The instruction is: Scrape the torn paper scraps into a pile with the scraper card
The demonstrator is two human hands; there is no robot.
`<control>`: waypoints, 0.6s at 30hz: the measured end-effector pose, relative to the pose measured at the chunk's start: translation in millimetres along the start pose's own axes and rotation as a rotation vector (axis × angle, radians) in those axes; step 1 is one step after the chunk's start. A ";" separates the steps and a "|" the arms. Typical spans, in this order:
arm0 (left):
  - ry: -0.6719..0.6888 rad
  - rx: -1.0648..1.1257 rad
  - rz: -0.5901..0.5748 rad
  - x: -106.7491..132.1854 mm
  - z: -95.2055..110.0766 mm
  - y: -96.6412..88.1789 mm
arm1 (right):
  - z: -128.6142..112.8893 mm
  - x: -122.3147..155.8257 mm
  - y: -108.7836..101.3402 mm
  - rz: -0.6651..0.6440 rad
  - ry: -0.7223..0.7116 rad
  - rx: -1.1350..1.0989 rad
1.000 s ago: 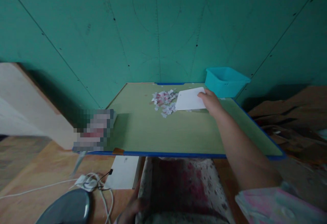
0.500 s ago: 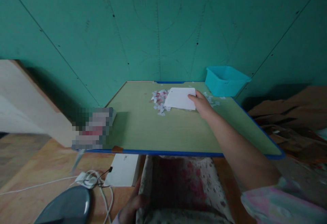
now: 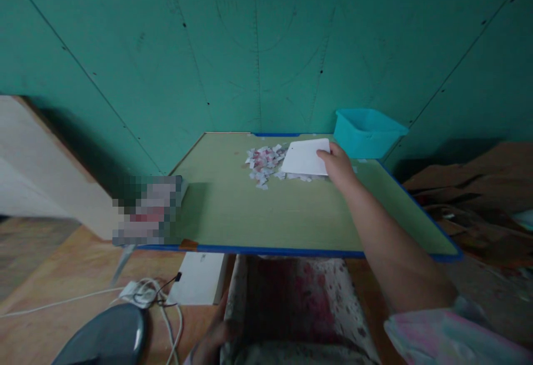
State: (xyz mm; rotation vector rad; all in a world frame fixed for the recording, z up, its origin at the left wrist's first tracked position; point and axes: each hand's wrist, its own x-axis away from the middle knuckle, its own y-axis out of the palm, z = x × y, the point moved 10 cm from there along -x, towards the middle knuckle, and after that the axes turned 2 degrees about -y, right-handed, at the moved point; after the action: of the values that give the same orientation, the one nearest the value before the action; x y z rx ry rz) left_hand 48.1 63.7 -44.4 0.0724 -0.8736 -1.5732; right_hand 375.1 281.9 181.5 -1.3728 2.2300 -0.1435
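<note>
In front of the board, the left hand was by a spotted tub, grip too dark to tell. Over the board, the right hand pinched a white card; one hard swipe could have flung paper bits off. The card looked longest sideways, pointing to the board's left.

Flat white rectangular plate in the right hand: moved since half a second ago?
Yes: the flat white rectangular plate has shifted right, toward the turquoise plastic basin, which has stayed in place on the green-topped table.
</note>
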 end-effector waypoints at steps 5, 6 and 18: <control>-0.042 0.109 0.012 8.4 -7.2 -0.4 | 3.5 -0.5 -4.0 0.048 -0.003 -0.054; -0.042 0.112 0.012 9.3 -7.7 -0.2 | 3.3 -0.3 -2.1 0.035 -0.010 -0.052; -0.089 0.089 0.035 5.7 -6.5 -10.0 | -3.4 -1.8 -9.3 0.047 -0.030 -0.141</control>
State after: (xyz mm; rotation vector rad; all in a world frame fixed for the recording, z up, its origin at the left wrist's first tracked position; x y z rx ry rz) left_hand 41.9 55.0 -52.1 0.0512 -1.0096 -1.5134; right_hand 381.6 278.4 188.3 -1.3840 2.2819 0.0511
